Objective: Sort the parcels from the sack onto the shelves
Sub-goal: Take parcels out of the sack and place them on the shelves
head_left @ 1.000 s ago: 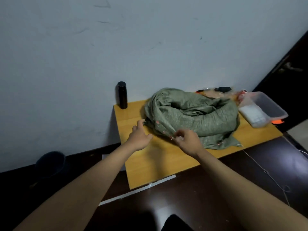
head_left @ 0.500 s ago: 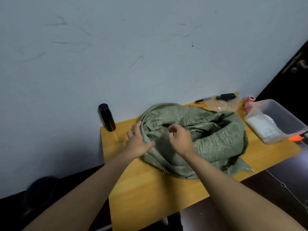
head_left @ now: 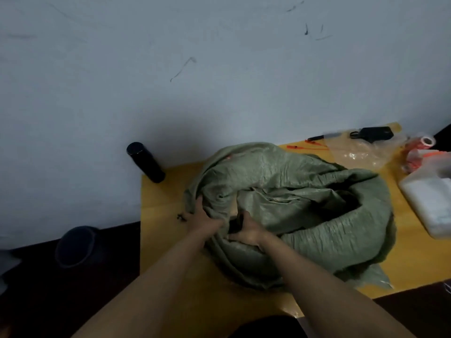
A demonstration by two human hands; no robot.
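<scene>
A green sack (head_left: 305, 206) lay crumpled in a heap on a yellow table (head_left: 161, 215) set against a pale wall (head_left: 219, 69). Its cloth was rolled back on itself, leaving a dark opening toward the right side of the heap. No parcels showed through the folds.

Both hands worked at the near left edge of the sack, close together but apart. The left hand (head_left: 200, 219) gripped the outer fold, fingers curled into the cloth at the heap's left rim. The right hand (head_left: 247, 230) lay just beside it, fingers bent down into a dark gap between folds and closed on the cloth there; whether it also held anything inside could not be told. Both forearms reached in from the near edge of the table.

A black bottle (head_left: 145, 162) stood at the far left corner of the table, touching the wall line and well apart from the sack. At the far right lay a clear bag (head_left: 361, 152), a black tool (head_left: 373, 134) and a red tape roll (head_left: 425, 142). A clear tub (head_left: 429, 198) sat at the right edge. A dark bin (head_left: 75, 246) stood on the floor to the left.
</scene>
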